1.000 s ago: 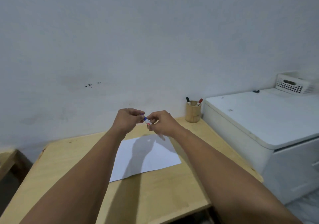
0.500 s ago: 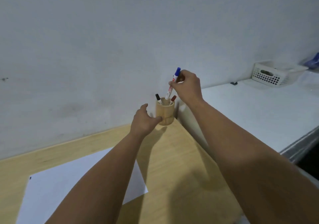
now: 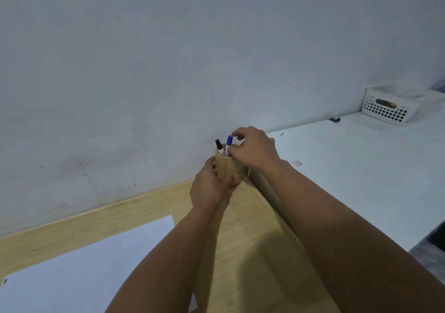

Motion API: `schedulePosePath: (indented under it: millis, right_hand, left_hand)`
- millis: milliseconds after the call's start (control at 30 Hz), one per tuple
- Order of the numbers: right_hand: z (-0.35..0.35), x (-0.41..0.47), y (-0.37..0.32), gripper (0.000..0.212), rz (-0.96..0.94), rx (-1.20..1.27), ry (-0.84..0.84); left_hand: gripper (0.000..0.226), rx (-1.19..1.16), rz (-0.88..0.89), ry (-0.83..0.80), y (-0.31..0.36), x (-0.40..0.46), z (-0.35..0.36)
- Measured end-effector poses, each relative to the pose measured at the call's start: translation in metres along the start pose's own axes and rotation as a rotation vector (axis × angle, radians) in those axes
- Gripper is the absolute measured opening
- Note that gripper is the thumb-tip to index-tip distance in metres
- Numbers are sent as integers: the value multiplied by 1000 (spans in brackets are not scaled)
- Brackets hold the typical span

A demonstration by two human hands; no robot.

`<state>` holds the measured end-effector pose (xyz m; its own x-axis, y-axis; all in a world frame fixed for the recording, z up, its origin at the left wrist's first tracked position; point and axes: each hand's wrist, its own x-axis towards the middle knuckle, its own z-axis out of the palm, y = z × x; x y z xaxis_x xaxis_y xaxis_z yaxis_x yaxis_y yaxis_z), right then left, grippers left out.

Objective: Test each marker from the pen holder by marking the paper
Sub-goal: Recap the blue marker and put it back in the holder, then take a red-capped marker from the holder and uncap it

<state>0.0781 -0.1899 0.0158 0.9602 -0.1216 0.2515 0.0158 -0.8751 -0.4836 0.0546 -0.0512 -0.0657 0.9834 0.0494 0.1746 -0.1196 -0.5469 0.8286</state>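
The wooden pen holder stands at the table's far edge, next to the wall. My left hand is wrapped around its lower part. A blue-capped marker and a black-capped marker stick up out of it. My right hand hovers over the holder's right side, with index finger and thumb pinched at the blue marker. A speck of red shows behind those fingers; what it is I cannot tell. The white paper lies at the lower left, with a small blue mark near its left edge.
The wooden table runs along a grey wall. A white cabinet top adjoins the table on the right, slightly higher. On it stand a white perforated basket and a small dark object at the back.
My right hand has lowered the blue marker into the holder. My left hand has closed around the holder. Before that, both hands held the marker over the paper.
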Motion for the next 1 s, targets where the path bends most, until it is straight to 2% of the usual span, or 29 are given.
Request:
schedulePosePath:
  millis: [67,133,233,367,433,500,600,667,767,900,1000]
  right_hand:
    - [0,1,4,34,21,-29,-18]
    - [4,1,6,24,41,-34,-19]
    - [7,2,7,20,75,19,24]
    - [-13,6,0,30,123,371,168]
    - [-36,8,-8,32,120,524,252]
    - [-58,8,-22,27,121,672,341]
    - [-77,0,-44,20,116,905,422]
    - [-82,-15,-65,22,100,995,367]
    - [-76,-51,-104,22,39,1096,110]
    - [-47,-101,-148,27,-5,895,-225]
    - [-31,-136,-182,26,-80,833,-403]
  left_hand:
    - [56,28,-8,20,-1,1,0]
    - [54,45,-15,23,-1,2,-1]
    - [55,80,-11,-4,1,3,-3]
    - [54,164,-3,-68,8,5,-15]
    - [64,177,-3,-64,13,3,-28]
    - [74,169,-17,-54,19,-2,-45]
    - [69,164,-22,-11,27,-14,-77]
    - [62,141,-18,22,32,-25,-105]
    - [60,91,-1,91,40,-44,-155]
    - [74,42,20,167,38,-73,-227]
    - [72,-61,11,141,26,-99,-278]
